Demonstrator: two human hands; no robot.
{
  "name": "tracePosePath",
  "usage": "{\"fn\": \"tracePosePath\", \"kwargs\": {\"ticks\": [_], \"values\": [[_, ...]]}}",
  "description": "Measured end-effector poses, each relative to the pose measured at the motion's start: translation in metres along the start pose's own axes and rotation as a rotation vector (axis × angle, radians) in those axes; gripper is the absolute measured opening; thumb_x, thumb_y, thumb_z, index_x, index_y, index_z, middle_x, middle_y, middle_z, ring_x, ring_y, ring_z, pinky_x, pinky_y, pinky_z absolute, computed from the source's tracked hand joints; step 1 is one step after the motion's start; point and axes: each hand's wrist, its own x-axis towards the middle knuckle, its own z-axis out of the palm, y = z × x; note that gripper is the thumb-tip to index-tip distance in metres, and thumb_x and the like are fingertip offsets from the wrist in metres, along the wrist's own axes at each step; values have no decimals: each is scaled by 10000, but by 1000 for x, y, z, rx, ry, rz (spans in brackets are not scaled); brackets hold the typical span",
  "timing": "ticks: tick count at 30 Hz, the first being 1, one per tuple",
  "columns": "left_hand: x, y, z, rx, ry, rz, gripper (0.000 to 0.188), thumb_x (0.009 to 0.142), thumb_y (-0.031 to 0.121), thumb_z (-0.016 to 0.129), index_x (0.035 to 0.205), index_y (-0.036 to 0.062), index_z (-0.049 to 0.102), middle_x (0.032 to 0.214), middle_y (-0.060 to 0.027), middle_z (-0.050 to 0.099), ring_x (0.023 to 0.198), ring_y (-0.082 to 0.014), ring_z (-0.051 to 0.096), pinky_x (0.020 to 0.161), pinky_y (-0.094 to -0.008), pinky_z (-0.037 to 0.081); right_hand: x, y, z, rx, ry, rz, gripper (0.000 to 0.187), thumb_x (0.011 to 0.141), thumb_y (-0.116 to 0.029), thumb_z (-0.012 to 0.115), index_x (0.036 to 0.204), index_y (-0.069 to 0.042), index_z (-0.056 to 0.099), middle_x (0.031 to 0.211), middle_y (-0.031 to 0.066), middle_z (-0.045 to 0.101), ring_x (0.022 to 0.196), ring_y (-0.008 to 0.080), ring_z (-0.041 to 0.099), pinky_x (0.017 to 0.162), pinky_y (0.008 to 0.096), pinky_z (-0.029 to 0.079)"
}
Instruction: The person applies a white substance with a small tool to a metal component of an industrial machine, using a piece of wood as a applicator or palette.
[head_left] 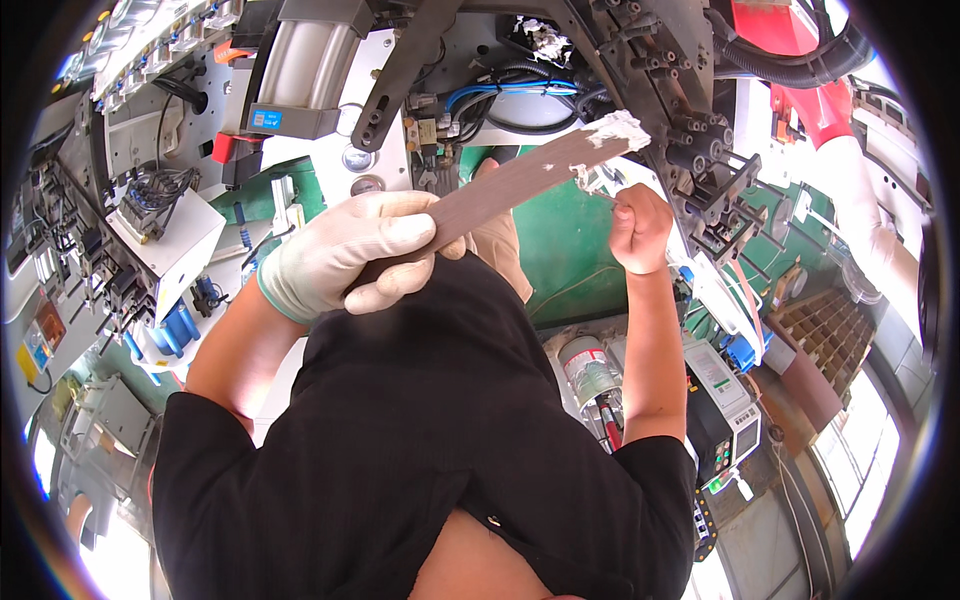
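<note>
From where I stand, the 2 hands are up in front of the person's black shirt (430, 390). The gloved left hand (375, 245) is closed around the near end of a flat brown strip (520, 190), and most of its length juts out past the grip, slanting up to the right. White residue (620, 130) coats the far tip. Below that tip, the bare right hand (642, 228) has its fingers curled in, pinching a thin piece (609, 198) too small to make out
</note>
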Motion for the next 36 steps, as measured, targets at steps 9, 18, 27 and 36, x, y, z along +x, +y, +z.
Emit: {"fn": "tracePosePath", "kwargs": {"ticks": [9, 18, 27, 36], "values": [[-6, 2, 18, 285, 252, 76, 396, 1050, 376, 524, 1053, -15, 586, 627, -10, 538, 427, -63, 437, 421, -215, 333, -16, -23, 12, -170, 9, 144, 239, 991, -205, 605, 801, -60, 616, 719, 104, 621, 591, 333, 598, 553, 416, 496], [7, 11, 25, 818, 485, 470, 246, 1058, 137, 502, 1224, -21, 593, 759, -55, 589, 593, -145, 561, 597, -295, 476, -44, -54, 58, 487, 64, 1105, 396, 1084, -324, 485, 1008, 2, 696, 650, -10, 541, 580, 70, 487, 497, 284, 388], [6, 24, 7, 731, 498, 517, 291, 1062, 114, 427, 1262, -60, 547, 748, -13, 596, 533, -49, 489, 514, -213, 425, 8, -114, -8, 888, -36, 919, 521, 1095, -352, 450, 1420, 52, 499, 709, 2, 548, 518, 64, 452, 476, 211, 360], [19, 12, -12, 1026, 562, 759, 266, 1016, 108, 521, 1214, -55, 596, 751, -98, 627, 628, -200, 596, 603, -324, 486, 30, -159, -26, 1145, -211, 846, 625, 1076, -431, 464, 1446, 73, 473, 627, 53, 572, 433, 65, 396, 427, 211, 312]]}}
